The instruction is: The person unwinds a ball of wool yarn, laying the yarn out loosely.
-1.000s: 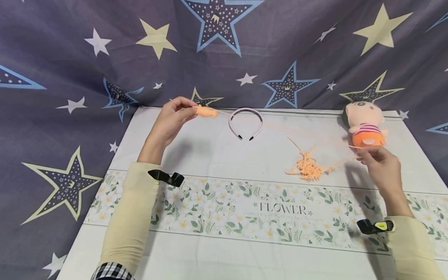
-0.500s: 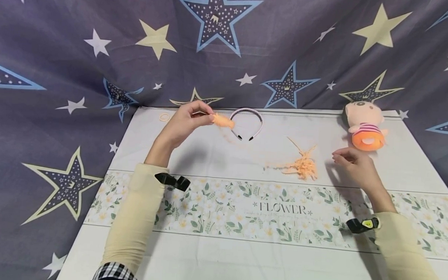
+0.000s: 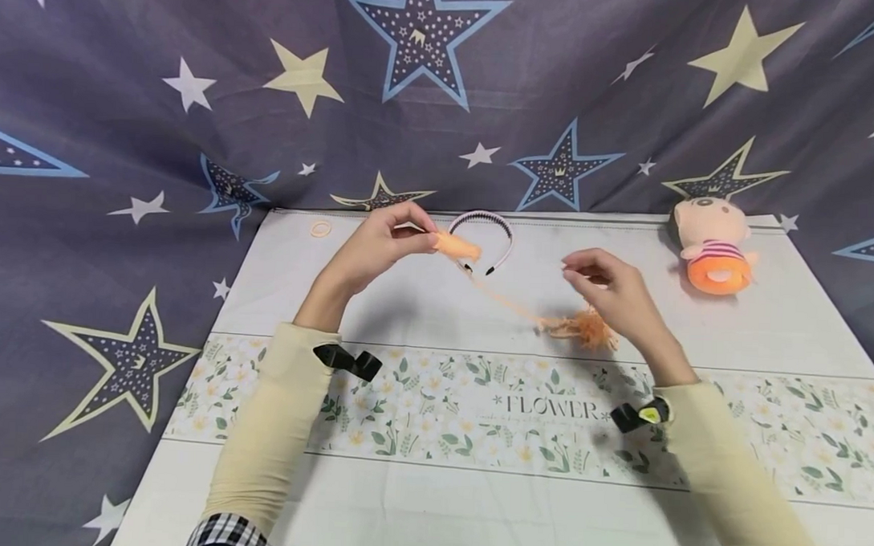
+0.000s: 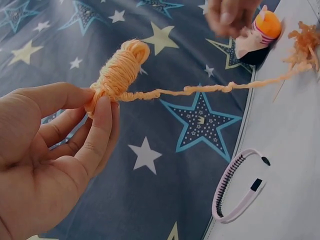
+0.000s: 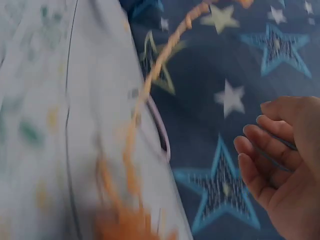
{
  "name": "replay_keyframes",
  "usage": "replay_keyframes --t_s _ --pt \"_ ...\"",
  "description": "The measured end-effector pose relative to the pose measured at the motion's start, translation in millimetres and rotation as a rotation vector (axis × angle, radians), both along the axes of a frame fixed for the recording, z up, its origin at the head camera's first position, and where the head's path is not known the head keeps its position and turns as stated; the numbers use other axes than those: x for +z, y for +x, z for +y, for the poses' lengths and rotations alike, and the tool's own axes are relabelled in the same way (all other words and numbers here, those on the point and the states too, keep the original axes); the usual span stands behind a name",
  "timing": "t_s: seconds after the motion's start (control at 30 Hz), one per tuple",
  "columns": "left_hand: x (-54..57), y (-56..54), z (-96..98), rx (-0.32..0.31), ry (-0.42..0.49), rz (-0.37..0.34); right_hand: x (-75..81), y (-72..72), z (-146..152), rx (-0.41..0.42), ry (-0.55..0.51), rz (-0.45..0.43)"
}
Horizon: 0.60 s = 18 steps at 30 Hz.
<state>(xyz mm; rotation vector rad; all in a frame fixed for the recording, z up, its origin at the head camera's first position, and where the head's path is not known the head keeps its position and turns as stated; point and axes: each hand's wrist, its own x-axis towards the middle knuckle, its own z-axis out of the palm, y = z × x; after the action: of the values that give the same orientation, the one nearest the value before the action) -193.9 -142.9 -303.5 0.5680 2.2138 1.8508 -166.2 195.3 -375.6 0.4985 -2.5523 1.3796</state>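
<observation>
Head view, centre: my left hand [image 3: 383, 251] pinches one end of a wound orange yarn bundle [image 3: 458, 246] between thumb and fingertips. The bundle is held up above the tabletop [image 3: 400, 505], its free end pointing to the right of the frame and slightly down, in front of the headband [image 3: 510, 247]. Left wrist view: the windings lie close together, with loops showing at the far end; a thin, lumpy yarn strand [image 4: 210, 89] leaves the pinched end and runs to the right of the frame.

The strand reaches a loose orange tangle [image 3: 595, 333] on the tabletop, right of centre in the head view. My right hand [image 3: 617, 295] is above that tangle and partly covers it from view; its fingers are loosely curved, with nothing held between them. Right wrist view is blurred at lower left, where the tangle lies.

Elsewhere in the head view: plush toy [image 3: 716, 242] lying at upper right of the tabletop; small pale-orange ring [image 3: 312, 230] at its upper left; star-patterned cloth [image 3: 427, 144] behind.
</observation>
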Motion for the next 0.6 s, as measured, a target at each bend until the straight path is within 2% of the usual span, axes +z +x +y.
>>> replay_keyframes --t_s 0.1,0.23,0.43,0.6 --pt "-0.6 0.5 2.7 -0.009 0.001 0.007 4.6 -4.3 -29 0.086 -0.043 0.012" --pt "-1.1 0.5 5.6 -0.023 0.015 0.01 6.9 -7.1 -65 0.169 -0.085 -0.022" --pt "-2.9 0.3 8.6 -0.042 0.014 0.008 3.6 -10.5 -106 0.199 -0.187 -0.089" --pt "-3.7 0.1 9.0 -0.034 0.017 0.005 -0.1 -10.6 -119 0.238 -0.325 -0.171"
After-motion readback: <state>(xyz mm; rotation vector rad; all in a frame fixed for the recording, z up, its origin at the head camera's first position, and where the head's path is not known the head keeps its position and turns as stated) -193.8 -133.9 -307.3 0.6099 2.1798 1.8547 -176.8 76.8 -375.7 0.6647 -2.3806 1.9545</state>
